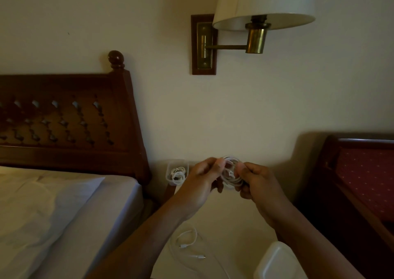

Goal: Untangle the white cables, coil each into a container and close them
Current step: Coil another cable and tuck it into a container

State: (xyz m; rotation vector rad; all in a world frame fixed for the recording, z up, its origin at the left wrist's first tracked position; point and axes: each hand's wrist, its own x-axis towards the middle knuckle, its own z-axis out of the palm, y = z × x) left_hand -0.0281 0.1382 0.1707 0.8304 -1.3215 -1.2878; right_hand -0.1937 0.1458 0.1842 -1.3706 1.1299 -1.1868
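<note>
Coil (231,173) of white cable was held in the air above the far end of the table (230,219), between both hands. The left hand (200,185) gripped the coil's left side, fingers curled, fingertips pinched on the loops. The right hand (259,185) gripped its right side, fingers curled round the strands. The hands were close together, with only the coil between them.

A clear tub (169,172) stood at the table's far left corner, open on top, with a second cable (178,173) bundled inside it. A loose cable (187,242) lay flat on the table's near half, below the left forearm, with two connector ends showing. A white plastic piece (277,261) sat at the table's near right corner; whether it was a lid or a tub could not be told.

A bed (64,214) stood to the left of the table and a red-cushioned chair (366,172) to its right. A wall lamp (262,3) hung above the table.
</note>
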